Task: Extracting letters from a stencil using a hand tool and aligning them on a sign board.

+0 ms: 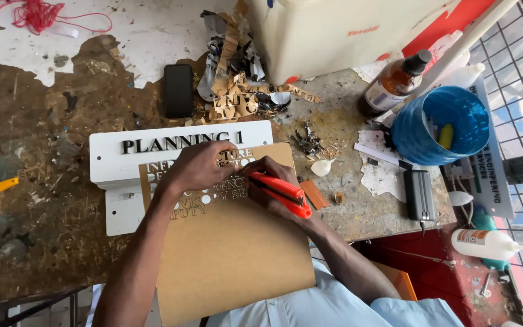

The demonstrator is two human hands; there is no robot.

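A black phone (178, 90) is seen lying on the worn worktable (43, 200), well left of the hands. The left hand (200, 166) is pressed flat, fingers curled down, onto a tan cardboard sheet (231, 254) with cut-out letters, which is laid over a white sign plate (152, 151). The right hand (273, 184) is closed around an orange utility knife (281, 191), its tip set at the cut letters just beside the left fingers. Both forearms are angled in from below. Further right, a brown bottle (394, 82) is tilted, and a blue cup (440, 124) is seen holding a yellow item, not identifiable. A white glue bottle (488, 243) lies low at right.
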